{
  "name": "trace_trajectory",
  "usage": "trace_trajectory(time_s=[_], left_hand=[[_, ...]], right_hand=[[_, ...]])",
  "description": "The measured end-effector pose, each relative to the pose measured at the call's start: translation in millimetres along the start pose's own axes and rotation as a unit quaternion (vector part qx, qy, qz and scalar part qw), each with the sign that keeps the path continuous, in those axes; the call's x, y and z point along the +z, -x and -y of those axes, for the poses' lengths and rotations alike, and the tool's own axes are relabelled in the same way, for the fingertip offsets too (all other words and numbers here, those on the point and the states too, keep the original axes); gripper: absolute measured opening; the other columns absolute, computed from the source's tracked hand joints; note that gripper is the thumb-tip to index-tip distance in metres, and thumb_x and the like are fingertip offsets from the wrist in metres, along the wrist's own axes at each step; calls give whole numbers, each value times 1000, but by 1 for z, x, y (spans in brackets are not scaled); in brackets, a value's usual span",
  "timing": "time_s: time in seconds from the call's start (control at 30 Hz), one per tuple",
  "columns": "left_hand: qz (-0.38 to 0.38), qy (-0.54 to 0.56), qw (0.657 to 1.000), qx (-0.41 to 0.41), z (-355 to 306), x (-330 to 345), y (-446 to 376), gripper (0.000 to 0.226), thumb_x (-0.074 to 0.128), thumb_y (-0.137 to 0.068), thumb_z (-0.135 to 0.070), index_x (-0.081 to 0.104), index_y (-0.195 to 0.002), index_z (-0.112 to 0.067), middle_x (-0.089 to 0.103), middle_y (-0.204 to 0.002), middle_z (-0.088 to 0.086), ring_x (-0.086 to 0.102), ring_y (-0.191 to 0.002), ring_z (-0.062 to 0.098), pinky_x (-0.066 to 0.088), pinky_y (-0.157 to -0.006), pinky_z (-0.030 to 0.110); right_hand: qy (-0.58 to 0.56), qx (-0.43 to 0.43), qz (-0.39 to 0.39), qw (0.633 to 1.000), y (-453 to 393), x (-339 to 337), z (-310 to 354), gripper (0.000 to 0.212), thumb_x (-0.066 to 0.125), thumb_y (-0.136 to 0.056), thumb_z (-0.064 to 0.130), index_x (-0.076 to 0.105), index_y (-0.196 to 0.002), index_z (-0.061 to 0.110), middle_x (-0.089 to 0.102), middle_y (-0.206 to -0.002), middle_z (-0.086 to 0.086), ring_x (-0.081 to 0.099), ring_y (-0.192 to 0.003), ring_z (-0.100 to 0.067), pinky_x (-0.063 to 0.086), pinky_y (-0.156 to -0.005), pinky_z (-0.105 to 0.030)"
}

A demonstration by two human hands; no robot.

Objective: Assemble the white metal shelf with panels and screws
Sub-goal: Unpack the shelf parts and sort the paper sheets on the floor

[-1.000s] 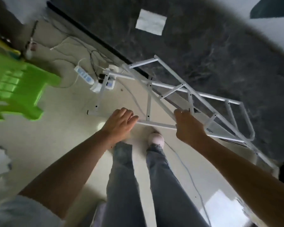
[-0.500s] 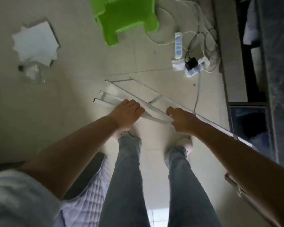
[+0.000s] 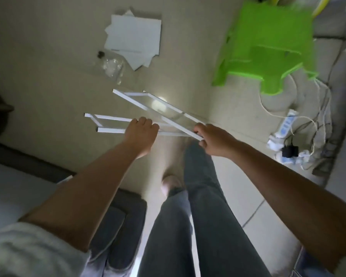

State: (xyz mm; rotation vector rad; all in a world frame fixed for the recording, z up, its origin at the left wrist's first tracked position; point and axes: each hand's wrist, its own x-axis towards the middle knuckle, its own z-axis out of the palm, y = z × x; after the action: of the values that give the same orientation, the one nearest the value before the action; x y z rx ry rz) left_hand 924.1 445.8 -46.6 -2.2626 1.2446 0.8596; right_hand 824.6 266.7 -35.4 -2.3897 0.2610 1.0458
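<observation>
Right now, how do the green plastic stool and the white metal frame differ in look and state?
The green stool is bright, solid plastic, while the white metal frame is thin open bars. The stool sits untouched on the floor; the frame is held by both hands, the left hand and right hand each gripping a bar. Both are over the same tiled floor.

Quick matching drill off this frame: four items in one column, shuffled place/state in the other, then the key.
Things:
1. white metal shelf frame
2. bright green plastic stool
3. stack of white panels
4. white power strip

Place or state:
A. on the floor at far right, among cables
B. on the floor at top centre, beside a clear plastic bag
C. held by left hand and right hand
D. on the floor at upper right

Pairs: 1-C, 2-D, 3-B, 4-A
</observation>
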Motion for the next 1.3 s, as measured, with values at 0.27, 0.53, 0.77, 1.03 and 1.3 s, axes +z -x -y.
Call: trace_trajectory(time_s=[0.27, 0.53, 0.77, 1.03, 1.3], left_hand=[[-5, 100, 990, -101, 105, -23, -73, 46, 42, -91, -7, 34, -136, -12, 42, -133, 12, 35, -127, 28, 31, -100, 35], [28, 121, 988, -88, 210, -19, -143, 42, 52, -88, -10, 44, -130, -13, 48, -127, 9, 43, -122, 25, 39, -99, 34], [6, 102, 994, 41, 319, -25, -209, 37, 50, -91, -8, 44, -127, -10, 48, -127, 8, 42, -120, 24, 33, -99, 31], [-191, 62, 971, 128, 395, -7, -302, 48, 84, -13, -2, 64, -56, -6, 59, -55, 8, 60, -51, 23, 45, -44, 23], [-154, 101, 974, 129, 436, 52, -410, 52, 74, -8, 7, 62, -57, -6, 57, -52, 7, 58, -47, 25, 46, -45, 22]], right_hand=[[37, -38, -4, 999, -126, -86, 19, 36, 50, -90, 9, 43, -125, 4, 49, -125, -13, 48, -115, -28, 38, -87, -31], [51, 0, 12, 999, -240, -145, 49, 33, 49, -89, 8, 43, -122, 6, 52, -115, -17, 53, -105, -33, 43, -82, -34], [66, 40, 18, 997, -327, -187, 97, 36, 45, -91, 11, 41, -127, 7, 50, -116, -16, 53, -107, -31, 42, -81, -30], [51, 57, -1, 997, -433, -191, 122, 39, 43, -94, 15, 37, -133, 11, 48, -121, -12, 52, -110, -26, 40, -77, -28], [45, 59, -17, 997, -556, -166, 101, 41, 45, -93, 12, 35, -132, 13, 46, -118, -13, 53, -104, -26, 46, -81, -33]])
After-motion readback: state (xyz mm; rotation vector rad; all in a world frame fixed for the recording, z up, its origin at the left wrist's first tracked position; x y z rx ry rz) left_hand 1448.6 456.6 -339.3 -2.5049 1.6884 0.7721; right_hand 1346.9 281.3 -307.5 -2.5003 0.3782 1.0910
